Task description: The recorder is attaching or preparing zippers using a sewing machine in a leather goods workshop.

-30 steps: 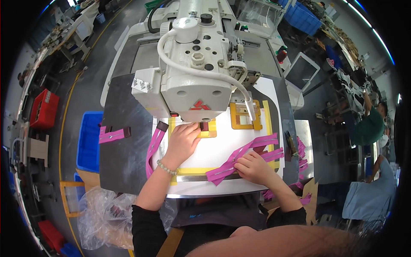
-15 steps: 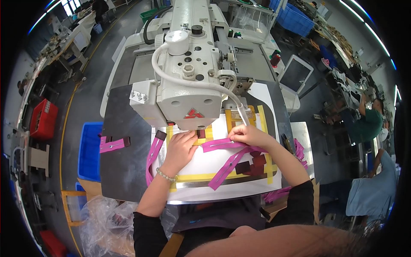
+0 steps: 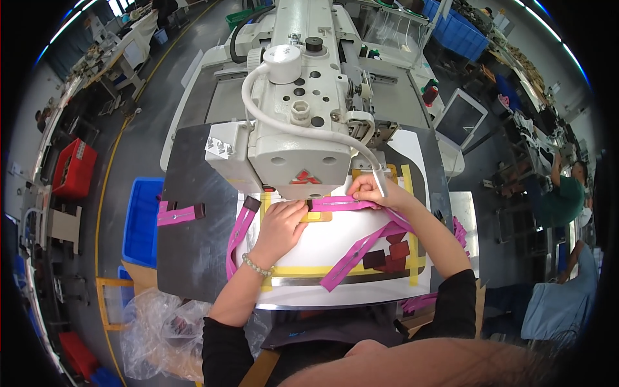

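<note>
My right hand (image 3: pixel 364 190) pinches a pink zipper strip (image 3: pixel 336 203), stretched sideways below the white machine head (image 3: pixel 284 161). My left hand (image 3: pixel 280 226) has its closed fingertips on the dark tab at that strip's left end, over a yellow template (image 3: pixel 319 216). Another pink zipper (image 3: pixel 351 258) runs diagonally below my right hand, beside several dark red squares (image 3: pixel 396 264). A pink zipper with a dark tab (image 3: pixel 238 232) lies left of my left hand on the white board (image 3: pixel 303 284).
More pink zippers lie on the table's left (image 3: pixel 180 215) and in a pile at the right (image 3: pixel 459 229). A blue bin (image 3: pixel 138 219) and crumpled plastic (image 3: pixel 155 335) are at lower left. Co-workers (image 3: pixel 561 200) sit at right. A tablet-like screen (image 3: pixel 461 119) stands right of the machine.
My right hand has moved up and left with a pink zipper, whose left end is now at my left fingertips under the machine head. The dark red squares are uncovered.
</note>
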A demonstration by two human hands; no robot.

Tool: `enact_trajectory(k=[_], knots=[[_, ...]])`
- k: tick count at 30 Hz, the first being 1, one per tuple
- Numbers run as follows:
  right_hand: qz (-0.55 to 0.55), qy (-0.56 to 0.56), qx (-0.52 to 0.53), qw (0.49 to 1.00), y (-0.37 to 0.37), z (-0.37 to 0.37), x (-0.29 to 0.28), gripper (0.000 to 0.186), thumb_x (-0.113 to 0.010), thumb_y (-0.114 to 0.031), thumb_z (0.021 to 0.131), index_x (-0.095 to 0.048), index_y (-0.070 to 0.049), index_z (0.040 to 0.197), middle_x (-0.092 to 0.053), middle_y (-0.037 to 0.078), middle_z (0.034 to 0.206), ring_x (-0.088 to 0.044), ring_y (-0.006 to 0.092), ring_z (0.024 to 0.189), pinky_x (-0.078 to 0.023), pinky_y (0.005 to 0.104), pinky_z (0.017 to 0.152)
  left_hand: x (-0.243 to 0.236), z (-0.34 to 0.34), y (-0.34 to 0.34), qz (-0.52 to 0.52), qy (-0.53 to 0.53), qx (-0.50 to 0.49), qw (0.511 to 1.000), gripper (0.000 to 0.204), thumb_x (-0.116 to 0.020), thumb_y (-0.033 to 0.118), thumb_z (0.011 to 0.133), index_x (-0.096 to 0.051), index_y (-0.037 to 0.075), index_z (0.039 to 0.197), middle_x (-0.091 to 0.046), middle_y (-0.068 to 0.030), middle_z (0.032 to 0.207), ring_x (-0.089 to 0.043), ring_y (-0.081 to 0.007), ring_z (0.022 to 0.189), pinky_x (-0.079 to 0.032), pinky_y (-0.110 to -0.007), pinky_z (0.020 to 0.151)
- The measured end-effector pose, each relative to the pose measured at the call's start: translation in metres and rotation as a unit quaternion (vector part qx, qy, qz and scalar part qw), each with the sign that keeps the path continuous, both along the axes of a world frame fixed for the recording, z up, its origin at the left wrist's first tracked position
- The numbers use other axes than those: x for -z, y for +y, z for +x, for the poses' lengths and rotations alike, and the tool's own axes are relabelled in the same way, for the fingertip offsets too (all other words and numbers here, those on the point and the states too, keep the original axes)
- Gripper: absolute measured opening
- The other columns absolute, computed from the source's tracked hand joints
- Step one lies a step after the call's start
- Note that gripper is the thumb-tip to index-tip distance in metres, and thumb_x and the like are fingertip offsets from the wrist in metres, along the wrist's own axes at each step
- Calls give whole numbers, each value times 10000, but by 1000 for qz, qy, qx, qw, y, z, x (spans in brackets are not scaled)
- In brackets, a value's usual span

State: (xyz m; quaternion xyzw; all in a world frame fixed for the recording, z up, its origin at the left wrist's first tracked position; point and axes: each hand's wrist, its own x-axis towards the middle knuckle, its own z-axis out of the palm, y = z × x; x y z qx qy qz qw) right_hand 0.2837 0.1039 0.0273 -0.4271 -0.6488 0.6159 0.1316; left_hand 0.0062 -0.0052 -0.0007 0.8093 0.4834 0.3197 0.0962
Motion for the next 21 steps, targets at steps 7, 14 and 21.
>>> enact_trajectory(k=[7, 14, 21], knots=[[70, 9, -62, 996, 11, -2, 23, 117, -619, -99, 875, -642, -6, 943, -604, -4, 739, -531, 48, 688, -398, 206, 610, -3, 3, 1, -4, 5, 3, 1000, 346, -739, 111, 714, -670, 17, 1040, -651, -105, 1132, -590, -262, 1054, -440, -384, 921], [172, -48, -16, 984, -2, -27, -17, 173, -617, -152, 852, -623, -17, 960, -620, 39, 774, -584, 127, 745, -456, 263, 690, -2, 1, 0, -4, 13, -6, 1000, 355, -740, 120, 718, -670, 16, 1050, -655, -109, 1127, -593, -270, 1053, -441, -387, 922], [231, 48, 79, 968, -1, -54, 16, 364, -593, -302, 902, -522, -4, 1099, -629, 123, 912, -609, 180, 916, -486, 309, 828, -4, 4, 1, -7, 13, -2, 1000, 352, -740, 124, 719, -671, 13, 1046, -656, -112, 1126, -594, -274, 1051, -442, -393, 924]])
